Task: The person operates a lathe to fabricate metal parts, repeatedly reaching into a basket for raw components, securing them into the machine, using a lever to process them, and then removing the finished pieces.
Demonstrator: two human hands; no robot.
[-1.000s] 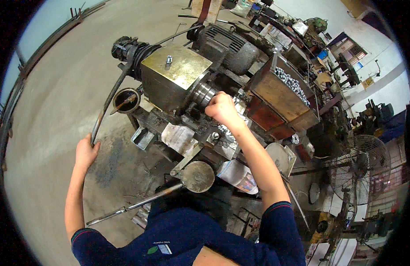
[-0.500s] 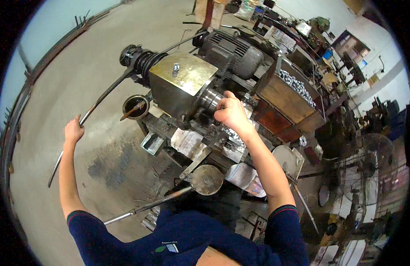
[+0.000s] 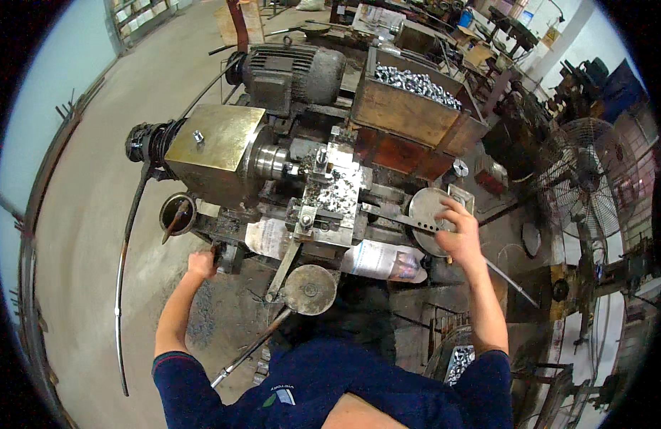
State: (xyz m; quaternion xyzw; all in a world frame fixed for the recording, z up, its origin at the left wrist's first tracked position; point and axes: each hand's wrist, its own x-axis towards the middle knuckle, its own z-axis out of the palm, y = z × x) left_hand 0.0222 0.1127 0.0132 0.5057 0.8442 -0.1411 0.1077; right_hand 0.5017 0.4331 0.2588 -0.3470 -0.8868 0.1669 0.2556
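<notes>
My left hand (image 3: 201,265) is closed at the left front corner of the machine, beside a dark metal part. What its fingers hold, if anything, is hidden. My right hand (image 3: 459,232) has its fingers apart and curved at the end of a flat bar with holes (image 3: 398,217), over a round metal plate (image 3: 425,207). Left of centre sits the headstock with a brass-coloured cover (image 3: 216,136), a small metal piece (image 3: 198,136) on top. Its shiny chuck (image 3: 272,162) faces a slide (image 3: 338,193) strewn with metal chips. A long lever rod (image 3: 120,286) hangs at the left, untouched.
A pot of dark liquid with a brush (image 3: 177,214) stands left of the machine. Behind are a motor (image 3: 291,75) and a box (image 3: 405,107) full of small metal parts. A round-ended lever (image 3: 310,289) juts toward me. A fan (image 3: 584,175) stands at the right.
My left hand has let go of the long rod and moved right to the machine's front corner. My right hand has left the chuck for the holed bar. The view has shifted right.
</notes>
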